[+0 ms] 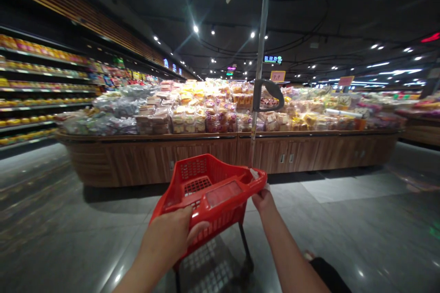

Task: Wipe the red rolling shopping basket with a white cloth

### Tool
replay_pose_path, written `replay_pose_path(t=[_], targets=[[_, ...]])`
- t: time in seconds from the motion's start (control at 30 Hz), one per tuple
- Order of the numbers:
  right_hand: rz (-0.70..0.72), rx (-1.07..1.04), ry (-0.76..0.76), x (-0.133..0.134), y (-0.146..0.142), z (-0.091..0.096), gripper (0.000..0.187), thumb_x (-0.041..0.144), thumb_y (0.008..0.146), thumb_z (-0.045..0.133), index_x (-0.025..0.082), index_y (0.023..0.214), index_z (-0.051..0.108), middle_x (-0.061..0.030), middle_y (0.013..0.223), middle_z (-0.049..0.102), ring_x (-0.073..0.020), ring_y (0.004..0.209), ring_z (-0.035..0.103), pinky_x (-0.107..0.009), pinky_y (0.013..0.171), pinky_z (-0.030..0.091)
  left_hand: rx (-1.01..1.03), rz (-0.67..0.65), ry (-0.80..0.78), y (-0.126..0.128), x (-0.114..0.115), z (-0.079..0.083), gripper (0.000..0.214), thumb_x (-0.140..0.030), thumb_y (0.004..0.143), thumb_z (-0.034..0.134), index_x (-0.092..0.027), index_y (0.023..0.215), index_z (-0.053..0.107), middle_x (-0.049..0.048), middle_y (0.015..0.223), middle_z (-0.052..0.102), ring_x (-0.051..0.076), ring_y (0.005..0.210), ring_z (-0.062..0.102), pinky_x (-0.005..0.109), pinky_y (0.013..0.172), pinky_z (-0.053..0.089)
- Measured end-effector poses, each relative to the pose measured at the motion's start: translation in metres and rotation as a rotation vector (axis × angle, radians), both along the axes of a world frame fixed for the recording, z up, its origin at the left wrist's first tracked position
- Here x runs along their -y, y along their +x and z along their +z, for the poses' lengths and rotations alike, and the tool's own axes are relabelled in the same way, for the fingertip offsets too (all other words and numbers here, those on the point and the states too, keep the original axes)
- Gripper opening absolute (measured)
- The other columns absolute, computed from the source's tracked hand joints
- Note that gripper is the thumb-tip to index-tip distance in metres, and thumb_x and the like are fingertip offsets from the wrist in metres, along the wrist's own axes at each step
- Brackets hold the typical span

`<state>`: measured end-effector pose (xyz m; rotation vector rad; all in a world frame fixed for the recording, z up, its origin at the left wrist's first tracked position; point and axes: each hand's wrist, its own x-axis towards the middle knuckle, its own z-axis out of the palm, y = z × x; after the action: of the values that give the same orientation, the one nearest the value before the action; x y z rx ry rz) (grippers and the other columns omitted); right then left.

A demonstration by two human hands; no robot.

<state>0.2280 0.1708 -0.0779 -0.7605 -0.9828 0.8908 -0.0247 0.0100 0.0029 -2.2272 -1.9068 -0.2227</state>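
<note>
A red plastic shopping cart [206, 178] stands in front of me on a shop floor, its basket empty as far as I can see. My left hand [172, 233] is wrapped round the near left end of the cart's red handle. At the right end of that handle, my right hand [263, 198] grips it with closed fingers. A tall grey pole [260, 59] rises from the cart's right side, with a grey loop partway up it and a white flag at the top.
A long wooden display island [237, 153] piled with packaged baked goods runs across the aisle ahead. Stocked shelves [30, 96] line the left wall. Glossy grey floor tiles [360, 219] stretch to both sides. A further display stands at the far right.
</note>
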Motion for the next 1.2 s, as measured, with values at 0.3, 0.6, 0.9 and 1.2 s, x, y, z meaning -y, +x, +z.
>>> replay_pose_path(t=[0.3,0.6,0.9,1.2], targets=[[-0.217,-0.153,0.06,0.042,0.038,-0.018,0.008,0.028,0.067,0.05,0.022,0.062,0.05,0.0006,0.058,0.057,-0.0157,0.055,0.057,-0.028,0.049,0.05,0.004,0.018,0.018,-0.01,-0.002,-0.005,0.061,-0.066,0.083,0.029,-0.023,0.116,0.057,0.0108,0.097,0.07,0.031,0.087,0.065,0.04,0.072,0.047],[0.145,1.234,0.443,0.053,0.058,0.079,0.021,0.019,0.084,0.047,0.02,0.085,0.068,-0.005,0.091,0.069,-0.0187,0.091,0.058,-0.034,0.088,0.041,0.005,0.022,-0.038,-0.038,0.006,-0.001,0.055,-0.067,0.075,0.045,-0.022,0.1,0.062,0.01,0.1,0.07,0.031,0.091,0.064,0.04,0.077,0.046],[0.429,1.565,0.325,0.024,0.05,0.103,0.029,0.004,0.062,0.045,0.017,0.066,0.071,0.0019,0.061,0.067,-0.0109,0.055,0.058,-0.018,0.057,0.041,0.033,-0.003,-0.02,-0.045,0.012,0.002,0.052,-0.065,0.074,0.048,-0.026,0.106,0.062,0.0057,0.102,0.07,0.027,0.094,0.064,0.037,0.077,0.045],[0.417,1.544,0.282,0.027,0.044,0.105,0.027,0.006,0.064,0.048,0.017,0.068,0.072,0.0012,0.063,0.068,-0.012,0.057,0.059,-0.019,0.058,0.041,0.023,-0.115,-0.001,-0.06,-0.01,0.006,0.05,-0.065,0.073,0.049,-0.025,0.1,0.064,0.005,0.101,0.07,0.028,0.092,0.064,0.036,0.074,0.046]])
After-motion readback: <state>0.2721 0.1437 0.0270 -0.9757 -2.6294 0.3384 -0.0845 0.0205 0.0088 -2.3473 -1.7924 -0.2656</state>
